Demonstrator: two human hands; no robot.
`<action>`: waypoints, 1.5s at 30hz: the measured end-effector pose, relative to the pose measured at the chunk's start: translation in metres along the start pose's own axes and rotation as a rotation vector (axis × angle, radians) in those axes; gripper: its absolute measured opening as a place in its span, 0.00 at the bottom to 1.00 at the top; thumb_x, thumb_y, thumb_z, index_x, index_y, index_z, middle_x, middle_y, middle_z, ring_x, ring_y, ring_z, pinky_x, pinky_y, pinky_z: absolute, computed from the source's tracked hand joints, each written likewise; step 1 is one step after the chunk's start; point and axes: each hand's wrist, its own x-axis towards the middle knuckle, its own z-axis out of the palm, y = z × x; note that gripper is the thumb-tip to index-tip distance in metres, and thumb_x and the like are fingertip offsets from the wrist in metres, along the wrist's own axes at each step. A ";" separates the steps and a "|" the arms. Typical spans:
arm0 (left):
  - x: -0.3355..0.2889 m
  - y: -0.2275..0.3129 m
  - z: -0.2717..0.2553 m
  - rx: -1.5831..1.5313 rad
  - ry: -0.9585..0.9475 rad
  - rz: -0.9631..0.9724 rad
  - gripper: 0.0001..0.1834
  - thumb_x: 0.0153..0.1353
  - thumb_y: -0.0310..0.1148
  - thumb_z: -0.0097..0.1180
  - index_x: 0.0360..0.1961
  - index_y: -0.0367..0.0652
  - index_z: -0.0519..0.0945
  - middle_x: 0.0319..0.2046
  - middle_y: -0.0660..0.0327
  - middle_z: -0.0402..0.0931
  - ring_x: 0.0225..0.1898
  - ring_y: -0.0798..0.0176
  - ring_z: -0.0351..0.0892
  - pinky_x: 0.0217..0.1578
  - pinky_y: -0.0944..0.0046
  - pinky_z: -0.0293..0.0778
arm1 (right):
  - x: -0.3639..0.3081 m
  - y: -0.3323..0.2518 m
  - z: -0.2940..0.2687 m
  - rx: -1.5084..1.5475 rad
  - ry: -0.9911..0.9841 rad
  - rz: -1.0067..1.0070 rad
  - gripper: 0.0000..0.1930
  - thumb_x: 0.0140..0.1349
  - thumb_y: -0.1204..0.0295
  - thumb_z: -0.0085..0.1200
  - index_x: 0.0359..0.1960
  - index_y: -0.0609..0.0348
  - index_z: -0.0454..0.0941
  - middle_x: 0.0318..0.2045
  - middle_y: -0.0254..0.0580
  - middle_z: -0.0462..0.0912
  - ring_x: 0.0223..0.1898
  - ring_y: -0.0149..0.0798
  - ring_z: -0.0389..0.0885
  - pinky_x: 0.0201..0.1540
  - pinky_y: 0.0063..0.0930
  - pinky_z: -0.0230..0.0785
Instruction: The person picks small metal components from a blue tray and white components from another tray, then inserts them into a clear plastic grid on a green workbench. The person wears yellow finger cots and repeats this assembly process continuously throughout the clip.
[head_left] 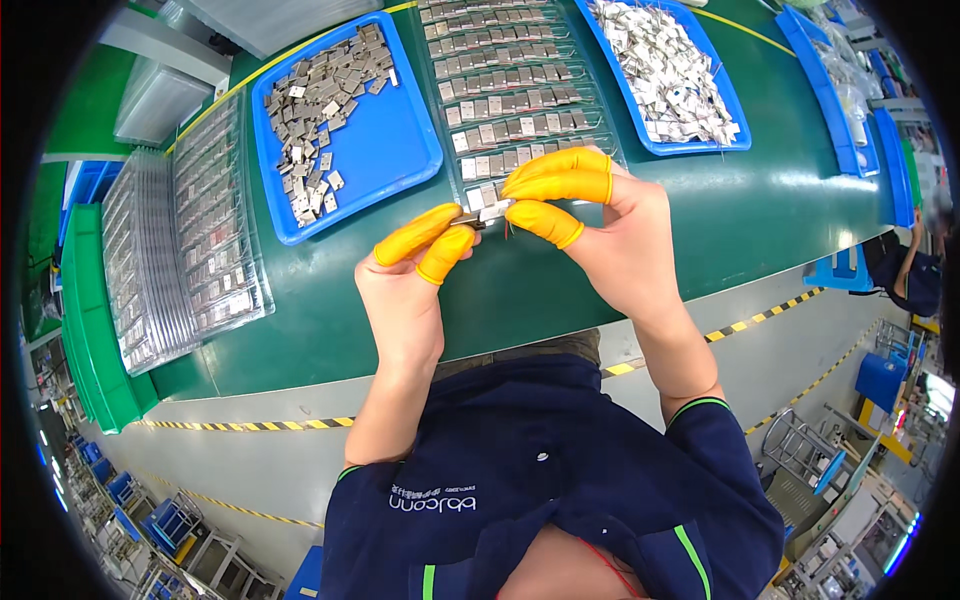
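Yellow finger cots cover the fingertips of both my hands, which meet over the near end of a clear plastic tray (447, 172). My left hand (408, 290) pinches a small grey metal shell (466, 221) between thumb and fingers. From the other side my right hand (615, 225) grips a small white connector piece (494, 211) with thin red wires hanging from it. The two pieces touch end to end; whether one sits inside the other I cannot tell. Rows of similar grey and white parts (520, 127) fill the clear tray beyond my fingers.
Left of the clear tray, a blue tray (400, 150) holds loose metal shells. Another blue tray (700, 148) at right is heaped with white wired pieces. Stacked clear trays (150, 260) and a green bin (90, 330) stand at far left on the green table (640, 250).
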 end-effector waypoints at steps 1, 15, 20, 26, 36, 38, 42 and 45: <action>-0.001 -0.001 -0.002 0.014 0.010 -0.009 0.15 0.53 0.20 0.61 0.43 0.30 0.79 0.35 0.54 0.81 0.35 0.63 0.80 0.40 0.67 0.75 | -0.001 -0.001 -0.002 -0.013 -0.009 0.007 0.09 0.46 0.79 0.64 0.31 0.59 0.83 0.32 0.38 0.83 0.38 0.37 0.79 0.43 0.27 0.70; -0.005 -0.006 0.006 0.231 0.050 0.099 0.13 0.50 0.17 0.63 0.39 0.30 0.81 0.37 0.54 0.80 0.39 0.64 0.80 0.46 0.66 0.74 | -0.004 -0.002 -0.011 -0.240 -0.032 -0.074 0.09 0.45 0.79 0.64 0.31 0.61 0.82 0.32 0.39 0.82 0.37 0.40 0.79 0.43 0.30 0.69; -0.004 -0.006 0.009 0.218 0.050 0.083 0.13 0.49 0.16 0.63 0.39 0.30 0.81 0.37 0.54 0.80 0.39 0.64 0.80 0.45 0.66 0.75 | -0.004 -0.002 -0.016 -0.218 -0.085 -0.061 0.09 0.46 0.80 0.63 0.31 0.62 0.82 0.32 0.38 0.83 0.38 0.37 0.79 0.44 0.28 0.69; -0.005 -0.001 0.008 0.279 -0.088 0.107 0.13 0.50 0.17 0.63 0.39 0.30 0.81 0.36 0.54 0.81 0.37 0.64 0.81 0.43 0.67 0.76 | -0.002 0.006 -0.023 -0.100 -0.206 -0.067 0.11 0.44 0.80 0.64 0.33 0.60 0.83 0.33 0.41 0.82 0.36 0.41 0.79 0.42 0.29 0.71; -0.005 -0.009 -0.003 -0.106 -0.345 -0.268 0.12 0.51 0.19 0.62 0.39 0.28 0.80 0.29 0.52 0.81 0.30 0.64 0.81 0.34 0.68 0.78 | -0.018 0.014 -0.024 0.520 -0.344 0.473 0.10 0.47 0.82 0.64 0.34 0.67 0.82 0.34 0.38 0.82 0.36 0.30 0.79 0.44 0.22 0.72; -0.009 -0.010 -0.001 -0.014 -0.280 -0.247 0.12 0.51 0.19 0.62 0.39 0.27 0.80 0.29 0.52 0.81 0.30 0.64 0.81 0.34 0.68 0.78 | -0.021 0.013 -0.022 0.525 -0.337 0.488 0.11 0.47 0.82 0.64 0.34 0.67 0.82 0.34 0.38 0.82 0.35 0.30 0.79 0.43 0.22 0.72; -0.010 -0.011 0.007 0.010 -0.228 -0.212 0.13 0.52 0.18 0.62 0.40 0.27 0.79 0.31 0.52 0.81 0.30 0.64 0.81 0.35 0.68 0.77 | -0.028 0.012 -0.019 0.366 -0.212 0.438 0.10 0.47 0.81 0.64 0.34 0.65 0.82 0.33 0.39 0.82 0.35 0.30 0.79 0.42 0.22 0.72; -0.008 -0.012 0.012 -0.031 -0.241 -0.173 0.13 0.52 0.18 0.61 0.41 0.32 0.81 0.35 0.53 0.81 0.34 0.66 0.81 0.38 0.68 0.77 | -0.028 0.012 -0.021 0.189 -0.144 0.210 0.09 0.47 0.80 0.64 0.33 0.64 0.82 0.32 0.39 0.83 0.36 0.33 0.80 0.43 0.26 0.71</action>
